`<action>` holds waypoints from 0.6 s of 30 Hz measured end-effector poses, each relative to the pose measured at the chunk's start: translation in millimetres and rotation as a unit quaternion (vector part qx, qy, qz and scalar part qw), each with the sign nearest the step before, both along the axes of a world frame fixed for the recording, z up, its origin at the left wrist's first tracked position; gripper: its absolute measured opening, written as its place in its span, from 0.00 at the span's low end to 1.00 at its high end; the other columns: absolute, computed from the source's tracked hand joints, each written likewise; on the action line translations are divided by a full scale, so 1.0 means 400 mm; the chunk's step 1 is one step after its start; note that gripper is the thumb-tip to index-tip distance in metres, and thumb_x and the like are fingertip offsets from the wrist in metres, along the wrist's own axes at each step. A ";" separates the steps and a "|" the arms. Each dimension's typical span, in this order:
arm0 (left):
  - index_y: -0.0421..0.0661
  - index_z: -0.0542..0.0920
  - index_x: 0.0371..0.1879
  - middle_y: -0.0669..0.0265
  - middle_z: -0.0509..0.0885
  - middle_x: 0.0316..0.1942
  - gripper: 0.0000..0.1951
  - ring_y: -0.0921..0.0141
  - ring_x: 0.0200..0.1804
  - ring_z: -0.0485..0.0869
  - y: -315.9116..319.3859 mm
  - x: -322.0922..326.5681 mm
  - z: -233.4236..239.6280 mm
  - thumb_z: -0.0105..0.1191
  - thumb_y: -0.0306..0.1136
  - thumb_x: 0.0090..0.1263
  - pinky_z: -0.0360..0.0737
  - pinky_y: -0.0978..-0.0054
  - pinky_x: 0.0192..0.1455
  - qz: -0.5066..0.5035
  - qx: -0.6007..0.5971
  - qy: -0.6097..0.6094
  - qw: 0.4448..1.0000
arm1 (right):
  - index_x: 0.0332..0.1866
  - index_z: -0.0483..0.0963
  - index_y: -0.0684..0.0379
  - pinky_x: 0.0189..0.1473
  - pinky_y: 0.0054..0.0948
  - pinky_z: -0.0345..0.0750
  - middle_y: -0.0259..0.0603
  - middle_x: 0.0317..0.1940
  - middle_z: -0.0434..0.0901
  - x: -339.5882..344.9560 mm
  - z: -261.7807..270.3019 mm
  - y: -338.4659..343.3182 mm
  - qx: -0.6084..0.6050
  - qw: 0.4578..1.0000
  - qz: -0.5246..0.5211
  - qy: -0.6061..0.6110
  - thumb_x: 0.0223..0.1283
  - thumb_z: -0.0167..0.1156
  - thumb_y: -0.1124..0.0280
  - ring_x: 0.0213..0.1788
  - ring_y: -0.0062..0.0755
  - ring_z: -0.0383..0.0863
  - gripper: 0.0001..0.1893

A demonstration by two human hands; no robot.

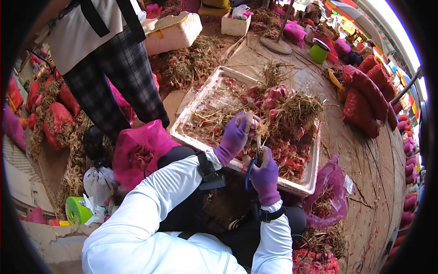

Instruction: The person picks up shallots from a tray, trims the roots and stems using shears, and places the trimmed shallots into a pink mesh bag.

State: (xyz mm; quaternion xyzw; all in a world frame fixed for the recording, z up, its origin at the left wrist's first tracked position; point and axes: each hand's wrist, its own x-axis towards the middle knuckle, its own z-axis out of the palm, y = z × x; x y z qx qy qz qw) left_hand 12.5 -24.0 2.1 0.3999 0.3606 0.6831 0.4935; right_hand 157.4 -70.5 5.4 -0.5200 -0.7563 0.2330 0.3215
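Note:
Both hands wear purple gloves and meet above the near side of a white foam tray [196, 142]. My left hand [237, 135] holds a shallot bulb [253, 129] whose pale roots point to the right. In my right hand [265, 174] is a pair of scissors [249, 173] with blue handles; their blades reach up to the roots. Whether the blades are apart cannot be told. Bunches of shallots [273, 97] with dried stalks [297, 109] lie in the tray just beyond the hands. Loose reddish skins [291, 159] and straw cover the tray's floor.
A person in checked trousers [119, 78] stands at the left. Pink mesh bags lie left [137, 154] and right [326, 202] of my knees. Beyond the tray are shallot piles [191, 65], a foam box [174, 32] and a pole's round base [275, 45]. Full red sacks [366, 102] lie right.

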 end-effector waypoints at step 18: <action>0.48 0.76 0.36 0.78 0.71 0.22 0.20 0.82 0.22 0.68 0.007 0.030 -0.004 0.50 0.55 0.72 0.69 0.81 0.26 0.015 -0.153 -0.082 0.985 | 0.35 0.70 0.58 0.18 0.33 0.69 0.40 0.16 0.73 0.002 0.024 -0.006 -0.176 0.969 -0.017 0.170 0.60 0.63 0.51 0.15 0.38 0.73 0.19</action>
